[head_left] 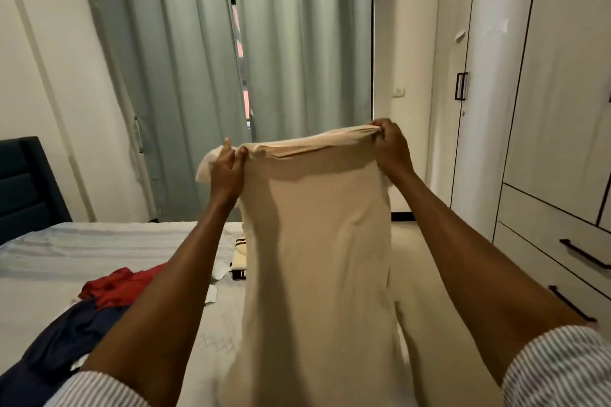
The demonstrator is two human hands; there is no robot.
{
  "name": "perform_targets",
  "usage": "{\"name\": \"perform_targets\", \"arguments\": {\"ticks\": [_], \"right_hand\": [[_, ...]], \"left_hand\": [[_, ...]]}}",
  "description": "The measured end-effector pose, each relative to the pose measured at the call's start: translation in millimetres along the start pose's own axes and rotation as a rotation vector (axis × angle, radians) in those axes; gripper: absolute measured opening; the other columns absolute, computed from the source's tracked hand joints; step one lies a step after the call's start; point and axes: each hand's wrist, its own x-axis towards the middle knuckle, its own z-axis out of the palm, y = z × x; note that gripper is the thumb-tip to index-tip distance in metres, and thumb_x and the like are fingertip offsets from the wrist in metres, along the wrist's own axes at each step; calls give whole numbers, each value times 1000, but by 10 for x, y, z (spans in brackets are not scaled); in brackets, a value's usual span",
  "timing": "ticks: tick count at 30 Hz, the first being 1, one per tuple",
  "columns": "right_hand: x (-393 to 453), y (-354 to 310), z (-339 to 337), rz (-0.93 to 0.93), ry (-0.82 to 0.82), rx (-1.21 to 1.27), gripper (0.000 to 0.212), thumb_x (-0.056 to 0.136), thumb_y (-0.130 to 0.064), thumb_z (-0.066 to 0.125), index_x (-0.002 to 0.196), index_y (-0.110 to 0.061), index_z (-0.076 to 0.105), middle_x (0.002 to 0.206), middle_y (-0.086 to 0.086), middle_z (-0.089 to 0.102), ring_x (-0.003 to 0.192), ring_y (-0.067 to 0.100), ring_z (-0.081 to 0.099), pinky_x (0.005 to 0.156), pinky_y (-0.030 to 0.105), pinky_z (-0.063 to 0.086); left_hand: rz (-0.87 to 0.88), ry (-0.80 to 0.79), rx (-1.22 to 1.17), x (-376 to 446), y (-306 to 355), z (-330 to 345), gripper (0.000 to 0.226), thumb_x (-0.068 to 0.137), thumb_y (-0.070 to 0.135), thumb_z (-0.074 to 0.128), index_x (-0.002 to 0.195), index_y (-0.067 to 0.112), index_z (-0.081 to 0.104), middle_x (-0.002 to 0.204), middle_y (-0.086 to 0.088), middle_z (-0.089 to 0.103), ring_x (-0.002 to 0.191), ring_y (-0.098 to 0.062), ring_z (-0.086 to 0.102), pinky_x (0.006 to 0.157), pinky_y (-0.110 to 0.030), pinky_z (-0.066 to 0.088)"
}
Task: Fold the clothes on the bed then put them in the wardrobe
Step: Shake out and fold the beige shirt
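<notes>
Beige garment (317, 241) hangs over bed (99, 251), top edge pinched between left hand (228, 168) and right hand (391, 145).

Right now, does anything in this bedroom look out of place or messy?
Yes. A crumpled red garment and a dark navy garment lie unfolded in a heap on the white bed. The grey-green curtains gape slightly in the middle. Both hands, left and right, hold up the beige garment.

Beige garment (314, 241), grey-green curtains (231, 76), red cloth (122, 287), navy cloth (66, 337), white wardrobe (545, 109), striped sleeves (558, 370).
</notes>
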Motion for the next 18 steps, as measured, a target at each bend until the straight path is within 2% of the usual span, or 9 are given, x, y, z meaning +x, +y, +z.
{"name": "perform_targets", "arguments": {"ticks": [2,4,6,7,11,13,15,16,18], "right_hand": [[95,-23,-10,-113,22,25,30,94,-7,42,115,-14,62,120,9,61,113,25,57,96,34,44],[347,110,67,-166,75,51,29,93,-9,43,113,-16,63,118,7,62,111,23,57,97,35,45],[502,164,110,-183,86,56,30,92,-12,43,113,-19,63,117,5,62,110,21,57,97,33,45],[534,152,112,-212,91,49,30,92,-12,42,113,-20,63,117,4,62,110,19,57,97,31,44],[452,234,176,-243,76,-34,28,95,-13,43,114,-19,63,117,3,64,112,21,56,90,27,40],[276,327,189,-229,31,-108,26,97,-15,42,115,-17,62,117,5,64,109,22,57,85,26,38],[-42,426,136,-192,-31,-166,27,98,-18,41,115,-16,61,117,8,64,107,26,57,84,28,38],[-132,505,162,-164,-58,-195,27,98,-19,40,114,-15,61,116,9,63,107,28,57,82,29,37],[-659,689,176,-83,-137,-262,25,100,-19,41,113,-14,62,117,12,63,106,31,58,79,31,37]], "left_hand": [[54,72,-6,109,31,-28,53,104,31,45,150,5,35,153,-16,40,138,-27,41,110,-29,31],[101,116,-30,341,-55,174,53,105,31,45,151,7,34,158,-11,32,139,-20,39,105,-11,27],[122,135,-60,458,-99,279,52,105,30,45,150,7,35,159,-9,29,133,-8,39,92,5,22],[134,151,-70,472,-111,292,52,105,29,45,150,7,35,159,-9,29,130,-4,39,89,8,21],[101,151,-73,414,-236,290,53,104,31,46,151,8,33,157,-10,32,131,-7,39,89,9,22],[93,150,-40,270,-322,254,54,104,33,45,151,9,33,157,-9,35,134,-10,39,98,0,25],[40,109,-28,-27,-453,181,55,104,36,45,152,11,35,156,-8,37,140,-19,38,112,-23,29],[24,88,7,-118,-539,209,54,104,36,45,151,11,37,155,-7,38,141,-22,37,114,-31,29],[-43,47,53,-640,-771,99,50,104,34,46,145,7,46,152,-9,42,140,-27,39,114,-38,29]]}}
